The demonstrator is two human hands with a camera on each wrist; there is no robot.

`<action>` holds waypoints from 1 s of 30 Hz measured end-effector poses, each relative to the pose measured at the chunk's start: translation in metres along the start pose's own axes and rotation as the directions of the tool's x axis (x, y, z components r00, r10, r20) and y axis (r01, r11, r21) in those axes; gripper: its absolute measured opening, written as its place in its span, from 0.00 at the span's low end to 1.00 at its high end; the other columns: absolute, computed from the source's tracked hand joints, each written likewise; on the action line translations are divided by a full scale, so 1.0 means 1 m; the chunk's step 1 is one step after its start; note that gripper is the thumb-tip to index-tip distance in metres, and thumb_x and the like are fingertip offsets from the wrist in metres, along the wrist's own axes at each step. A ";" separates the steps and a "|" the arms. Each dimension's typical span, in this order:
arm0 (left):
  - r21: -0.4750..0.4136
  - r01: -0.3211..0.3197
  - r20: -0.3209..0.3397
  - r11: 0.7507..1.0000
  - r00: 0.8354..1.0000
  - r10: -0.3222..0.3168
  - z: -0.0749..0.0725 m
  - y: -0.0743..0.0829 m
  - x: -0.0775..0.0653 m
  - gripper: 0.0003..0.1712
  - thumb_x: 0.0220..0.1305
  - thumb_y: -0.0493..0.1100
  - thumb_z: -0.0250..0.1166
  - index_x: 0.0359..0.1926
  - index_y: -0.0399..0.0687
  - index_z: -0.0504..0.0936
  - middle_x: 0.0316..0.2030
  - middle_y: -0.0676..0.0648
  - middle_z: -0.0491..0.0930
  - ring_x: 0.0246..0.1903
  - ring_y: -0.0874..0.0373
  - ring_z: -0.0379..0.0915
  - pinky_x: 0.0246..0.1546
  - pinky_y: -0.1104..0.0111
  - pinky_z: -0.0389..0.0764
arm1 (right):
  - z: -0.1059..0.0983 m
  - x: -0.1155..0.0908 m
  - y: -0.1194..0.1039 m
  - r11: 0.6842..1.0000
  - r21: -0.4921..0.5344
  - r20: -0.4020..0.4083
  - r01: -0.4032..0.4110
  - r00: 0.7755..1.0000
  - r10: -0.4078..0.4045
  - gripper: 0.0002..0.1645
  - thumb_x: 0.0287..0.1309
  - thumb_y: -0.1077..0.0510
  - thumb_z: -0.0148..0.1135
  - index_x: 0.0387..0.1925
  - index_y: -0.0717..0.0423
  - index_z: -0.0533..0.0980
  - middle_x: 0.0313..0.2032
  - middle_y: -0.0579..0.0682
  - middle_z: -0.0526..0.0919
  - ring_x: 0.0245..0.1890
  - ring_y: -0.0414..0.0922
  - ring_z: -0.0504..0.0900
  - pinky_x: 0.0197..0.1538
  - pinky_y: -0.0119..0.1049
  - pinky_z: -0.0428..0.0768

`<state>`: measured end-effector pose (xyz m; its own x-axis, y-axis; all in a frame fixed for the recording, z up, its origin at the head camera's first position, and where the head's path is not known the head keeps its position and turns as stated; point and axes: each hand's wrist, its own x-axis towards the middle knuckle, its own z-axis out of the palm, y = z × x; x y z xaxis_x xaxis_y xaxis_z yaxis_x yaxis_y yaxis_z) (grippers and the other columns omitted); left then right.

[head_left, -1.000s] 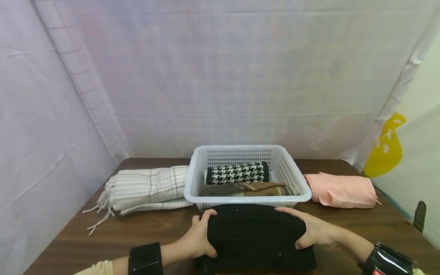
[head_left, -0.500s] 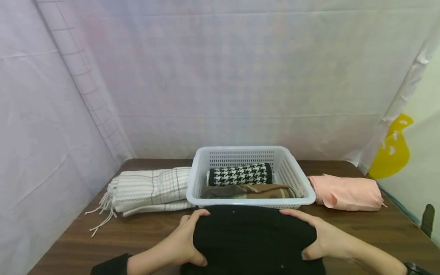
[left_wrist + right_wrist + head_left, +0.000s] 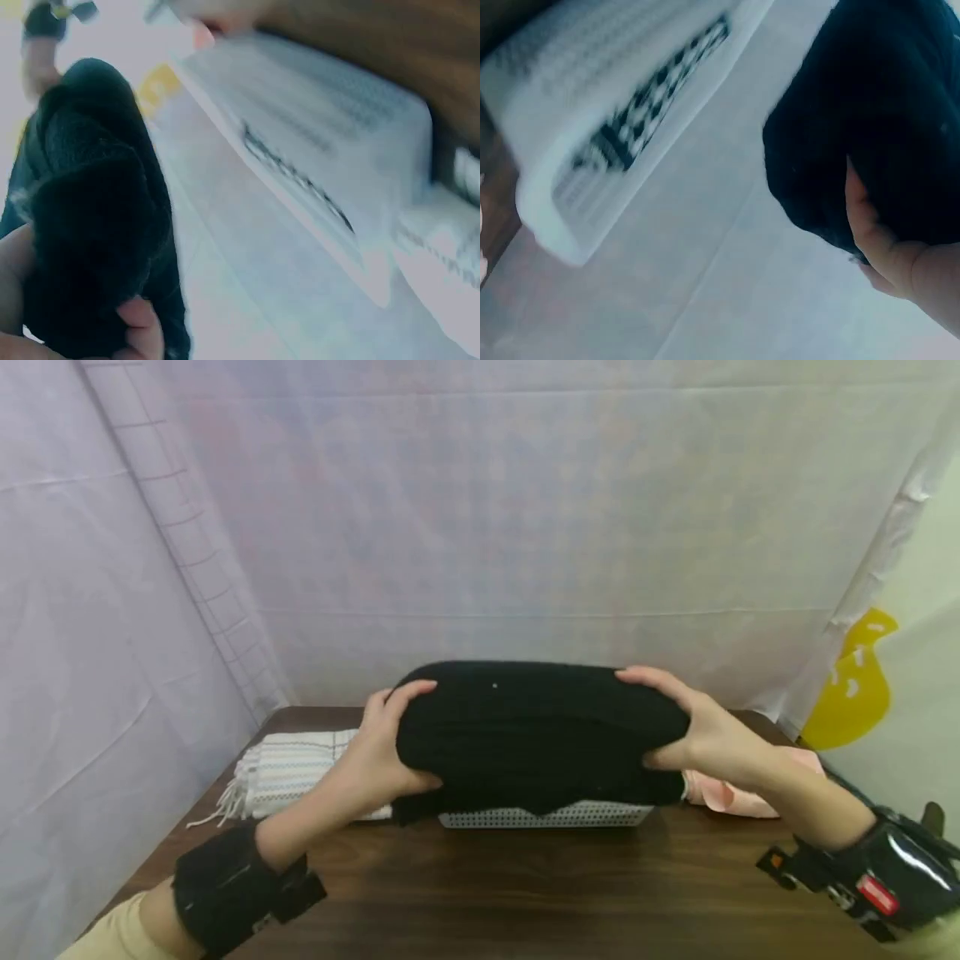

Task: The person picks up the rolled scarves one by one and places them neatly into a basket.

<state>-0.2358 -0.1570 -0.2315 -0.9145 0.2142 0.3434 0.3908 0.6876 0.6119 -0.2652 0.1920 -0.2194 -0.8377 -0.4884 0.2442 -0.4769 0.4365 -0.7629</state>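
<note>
Both hands hold a thick black folded cloth (image 3: pixel 540 735) up in the air, one at each end. My left hand (image 3: pixel 386 743) grips its left end, thumb on the near face and fingers over the top. At the other end my right hand (image 3: pixel 701 735) grips it the same way. Behind and below the cloth stands a white plastic basket (image 3: pixel 547 817), mostly hidden in the head view. Through the right wrist view, a black-and-white houndstooth cloth (image 3: pixel 660 97) shows inside the basket.
A white striped fringed cloth (image 3: pixel 292 768) lies left of the basket on the brown wooden table (image 3: pixel 525 893). A pink rolled cloth (image 3: pixel 731 795) lies to the right, partly behind the right hand. White sheeting (image 3: pixel 540 510) hangs behind the table.
Both hands have raised the black cloth from low at the near side, up and forward. It now covers most of the basket in the head view.
</note>
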 end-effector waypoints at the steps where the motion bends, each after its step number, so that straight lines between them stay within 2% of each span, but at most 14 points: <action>1: -0.001 0.007 -0.005 1.000 1.000 -0.007 -0.001 -0.003 0.013 0.55 0.36 0.33 0.76 0.65 0.57 0.56 0.61 0.32 0.51 0.57 0.35 0.57 0.49 0.43 0.68 | -0.004 0.012 0.002 1.000 -0.008 -0.020 0.023 1.000 -0.023 0.55 0.36 0.71 0.68 0.66 0.41 0.56 0.62 0.57 0.59 0.43 0.46 0.71 0.37 0.35 0.75; 2: -0.004 0.019 -0.007 1.000 1.000 -0.019 0.000 -0.006 0.027 0.55 0.36 0.32 0.75 0.65 0.56 0.56 0.61 0.32 0.51 0.58 0.36 0.56 0.51 0.43 0.67 | -0.007 0.025 0.004 0.999 -0.026 -0.035 0.030 0.999 -0.030 0.55 0.37 0.72 0.67 0.67 0.42 0.56 0.61 0.58 0.60 0.45 0.49 0.70 0.38 0.36 0.74; 3: -0.009 0.035 -0.008 0.999 0.999 -0.035 0.001 -0.009 0.041 0.56 0.36 0.31 0.75 0.66 0.56 0.55 0.62 0.32 0.50 0.59 0.36 0.54 0.52 0.44 0.67 | -0.010 0.038 0.007 0.998 -0.054 -0.055 0.038 0.998 -0.041 0.55 0.36 0.73 0.67 0.67 0.43 0.56 0.62 0.57 0.59 0.51 0.51 0.66 0.43 0.37 0.73; 6: -0.001 0.091 -0.009 0.996 0.996 -0.091 0.008 -0.023 0.080 0.57 0.38 0.30 0.74 0.67 0.56 0.53 0.64 0.33 0.48 0.60 0.37 0.53 0.50 0.47 0.69 | -0.015 0.076 0.017 0.997 -0.056 -0.067 -0.050 0.997 0.046 0.57 0.37 0.75 0.64 0.68 0.42 0.54 0.64 0.58 0.55 0.54 0.57 0.65 0.42 0.41 0.72; 8: 0.027 0.125 -0.017 0.992 0.992 -0.125 0.013 -0.032 0.100 0.57 0.39 0.30 0.73 0.68 0.57 0.52 0.65 0.33 0.48 0.60 0.37 0.55 0.47 0.50 0.73 | -0.016 0.099 0.025 0.993 -0.066 -0.074 -0.101 0.993 0.097 0.56 0.38 0.76 0.61 0.69 0.43 0.53 0.67 0.59 0.51 0.60 0.59 0.61 0.41 0.41 0.72; 11: 0.045 0.159 -0.028 0.986 0.987 -0.157 0.022 -0.046 0.123 0.56 0.42 0.30 0.71 0.69 0.57 0.51 0.65 0.32 0.47 0.58 0.37 0.59 0.42 0.54 0.74 | -0.012 0.129 0.039 0.985 -0.042 -0.098 -0.166 0.982 0.162 0.55 0.38 0.78 0.57 0.69 0.46 0.53 0.70 0.58 0.44 0.64 0.60 0.54 0.37 0.41 0.72; 14: 0.020 0.190 -0.016 0.982 0.982 -0.190 0.032 -0.059 0.137 0.53 0.45 0.29 0.69 0.69 0.55 0.52 0.65 0.32 0.47 0.59 0.38 0.58 0.40 0.57 0.72 | -0.005 0.148 0.054 0.974 -0.022 -0.114 -0.224 0.969 0.220 0.54 0.38 0.79 0.54 0.69 0.49 0.53 0.70 0.60 0.44 0.62 0.59 0.56 0.33 0.39 0.70; 17: 0.019 0.212 0.030 0.977 0.977 -0.212 0.043 -0.070 0.142 0.49 0.48 0.30 0.66 0.69 0.52 0.52 0.65 0.32 0.47 0.61 0.38 0.55 0.41 0.57 0.71 | 0.002 0.158 0.066 0.961 -0.017 -0.104 -0.275 0.957 0.272 0.51 0.39 0.78 0.52 0.68 0.51 0.53 0.69 0.62 0.47 0.54 0.58 0.60 0.30 0.39 0.66; 19: 0.072 0.213 0.072 0.974 0.973 -0.218 0.047 -0.074 0.142 0.47 0.51 0.31 0.65 0.69 0.49 0.53 0.65 0.31 0.47 0.61 0.38 0.55 0.43 0.56 0.72 | 0.006 0.162 0.071 0.954 -0.022 -0.073 -0.298 0.952 0.296 0.51 0.39 0.79 0.50 0.69 0.53 0.53 0.68 0.63 0.48 0.51 0.58 0.61 0.30 0.40 0.65; 21: 0.143 0.198 0.115 0.970 0.970 -0.215 0.049 -0.077 0.139 0.46 0.52 0.34 0.65 0.69 0.46 0.52 0.65 0.29 0.47 0.61 0.37 0.55 0.47 0.54 0.72 | 0.010 0.164 0.074 0.938 -0.071 -0.044 -0.338 0.941 0.336 0.50 0.39 0.78 0.48 0.69 0.54 0.52 0.68 0.63 0.49 0.48 0.55 0.61 0.30 0.40 0.64; 23: 0.220 0.172 0.161 0.960 0.965 -0.209 0.050 -0.078 0.135 0.44 0.54 0.37 0.65 0.69 0.44 0.52 0.65 0.28 0.45 0.61 0.36 0.55 0.50 0.53 0.71 | 0.015 0.167 0.074 0.909 -0.168 -0.025 -0.381 0.924 0.382 0.50 0.40 0.78 0.47 0.69 0.55 0.50 0.66 0.64 0.53 0.39 0.51 0.65 0.29 0.39 0.63; 25: 0.294 0.144 0.219 0.945 0.952 -0.213 0.050 -0.076 0.132 0.44 0.56 0.40 0.64 0.69 0.43 0.51 0.66 0.27 0.42 0.59 0.36 0.60 0.50 0.52 0.71 | 0.020 0.169 0.072 0.856 -0.325 -0.018 -0.401 0.908 0.419 0.49 0.42 0.77 0.47 0.70 0.56 0.49 0.62 0.65 0.59 0.26 0.45 0.62 0.27 0.36 0.61; 28: 0.417 0.064 0.289 0.907 0.937 -0.199 0.051 -0.071 0.129 0.43 0.58 0.43 0.63 0.69 0.39 0.51 0.66 0.26 0.42 0.54 0.36 0.66 0.49 0.54 0.73 | 0.025 0.171 0.068 0.740 -0.561 -0.014 -0.371 0.898 0.439 0.45 0.47 0.76 0.46 0.69 0.57 0.49 0.58 0.67 0.65 0.17 0.41 0.51 0.24 0.33 0.58; 30: 0.494 0.006 0.323 0.870 0.927 -0.190 0.053 -0.067 0.127 0.42 0.59 0.45 0.63 0.68 0.36 0.53 0.65 0.25 0.45 0.52 0.37 0.68 0.48 0.54 0.73 | 0.027 0.170 0.066 0.653 -0.689 0.000 -0.315 0.901 0.434 0.43 0.49 0.75 0.48 0.69 0.58 0.51 0.58 0.68 0.66 0.18 0.41 0.57 0.24 0.33 0.59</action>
<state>-0.3839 -0.1389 -0.2659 -0.9559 0.2924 -0.0282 0.2827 0.9417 0.1823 -0.4322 0.1173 -0.2444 -0.9618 -0.2500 -0.1113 -0.2305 0.9594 -0.1626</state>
